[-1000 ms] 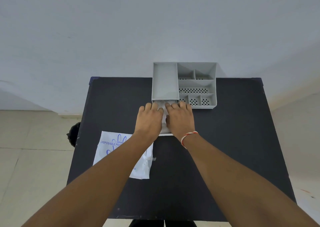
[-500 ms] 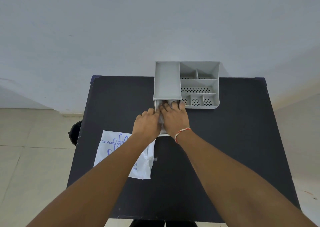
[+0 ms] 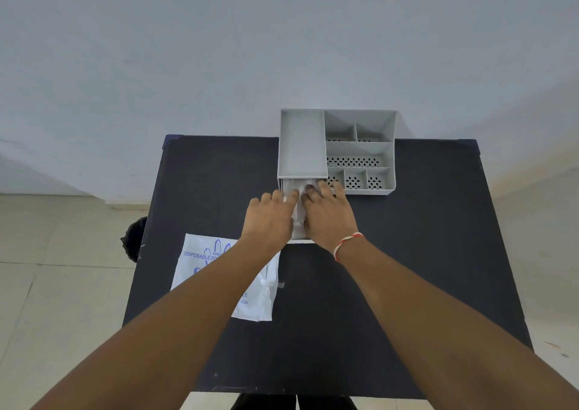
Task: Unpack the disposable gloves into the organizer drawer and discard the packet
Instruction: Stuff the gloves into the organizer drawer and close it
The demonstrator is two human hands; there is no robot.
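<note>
1. Packet (image 3: 200, 264): lies flat on the black bench (image 3: 407, 253), near left of centre, partly under the left forearm; its long axis runs roughly toward the wall, printed end farthest from the person.
2. Left hand (image 3: 269, 218) and right hand (image 3: 329, 215): side by side, palms down, fingers spread flat, pressing on the gloves (image 3: 297, 190).
3. Gloves: a pale, crumpled mass inside the drawer (image 3: 300, 239), which is pulled out toward the person, its long axis front to back.
4. Organizer (image 3: 360, 146): grey, at the bench's far edge against the wall (image 3: 282, 33).
5. Dark bin (image 3: 134, 238): on the floor, left of the bench.
</note>
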